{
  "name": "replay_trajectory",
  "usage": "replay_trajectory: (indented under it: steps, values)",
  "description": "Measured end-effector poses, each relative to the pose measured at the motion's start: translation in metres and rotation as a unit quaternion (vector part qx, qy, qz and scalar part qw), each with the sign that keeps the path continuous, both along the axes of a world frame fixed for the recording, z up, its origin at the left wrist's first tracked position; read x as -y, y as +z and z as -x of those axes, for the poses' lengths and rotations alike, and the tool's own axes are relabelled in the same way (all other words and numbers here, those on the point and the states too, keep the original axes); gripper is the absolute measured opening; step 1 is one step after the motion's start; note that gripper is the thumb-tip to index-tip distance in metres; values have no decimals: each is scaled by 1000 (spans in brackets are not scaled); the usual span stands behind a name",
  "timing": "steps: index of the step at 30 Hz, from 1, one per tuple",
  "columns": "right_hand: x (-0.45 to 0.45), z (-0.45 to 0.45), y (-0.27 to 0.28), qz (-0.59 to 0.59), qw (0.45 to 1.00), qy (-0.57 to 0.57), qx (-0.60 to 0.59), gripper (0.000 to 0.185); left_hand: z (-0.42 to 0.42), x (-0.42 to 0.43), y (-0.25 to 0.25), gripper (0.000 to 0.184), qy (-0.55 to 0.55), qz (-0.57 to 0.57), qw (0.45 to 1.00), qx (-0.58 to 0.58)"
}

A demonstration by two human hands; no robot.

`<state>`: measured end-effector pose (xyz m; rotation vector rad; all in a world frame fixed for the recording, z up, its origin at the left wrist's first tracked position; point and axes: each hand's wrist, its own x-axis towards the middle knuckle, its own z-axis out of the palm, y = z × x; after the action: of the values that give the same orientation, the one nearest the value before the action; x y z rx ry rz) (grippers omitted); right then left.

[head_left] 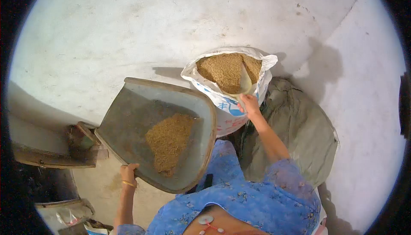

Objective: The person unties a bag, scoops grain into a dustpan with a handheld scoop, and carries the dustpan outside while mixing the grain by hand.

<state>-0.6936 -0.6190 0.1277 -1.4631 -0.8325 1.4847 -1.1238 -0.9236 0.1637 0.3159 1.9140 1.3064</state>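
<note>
Whitish wall point(128, 21), scuffed and stained, stands behind the white sack point(233, 119), which serves as landmark for all positions. Sack upright, mouth open, blue and red print on its side; filled near the rim with golden-brown grain point(220, 69). Pale scoop point(245, 81) lies partly sunk in the grain at the sack's mouth. Right hand point(249, 104): at the sack's front rim, fingers closed around the scoop's handle.

Wide grey pan point(128, 124): left of the sack, its near side close to the sack; raised rim along part of the edge, held off the floor. A loose heap of brown grain-like material point(170, 143) sits on its bottom. Left hand point(128, 175): farther left and lower than the sack, clamped on the pan's edge; yellow bracelet at the wrist. Right of the sack: large grey-green covered bundle point(295, 132), creased. Well left of the sack: wooden piece point(55, 158). Bare floor point(98, 183) shows below the pan.
</note>
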Motion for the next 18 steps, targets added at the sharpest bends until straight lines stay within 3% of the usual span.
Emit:
replay_trajectory:
  steps: [2, 4, 6, 8, 11, 16, 18]
  values:
    - [-3, 0, -8, -30, 998, -10, -57, 25, -3, 6, 0, 22, -14, 7, 1000, 10]
    - [-10, 2, -10, -52, 998, 2, -28, 24, -5, 3, 2, 19, 13, 2, 999, 29]
    - [-6, 2, 2, -12, 999, -8, -37, 22, -15, -2, 11, 17, 6, -4, 1000, 15]
    - [13, -5, 11, -38, 993, -66, -84, 25, -11, 2, 15, 15, -4, -1, 1000, 1]
    - [55, -21, 59, -77, 997, 12, 24, 29, -4, 6, 2, 12, -16, -14, 999, 35]
    - [122, 0, 121, -111, 979, 44, 163, 28, 4, 9, -3, 12, -45, -27, 996, 67]
    - [146, 19, 131, -176, 935, 135, 275, 30, 12, 12, -16, 13, -38, -54, 994, 90]
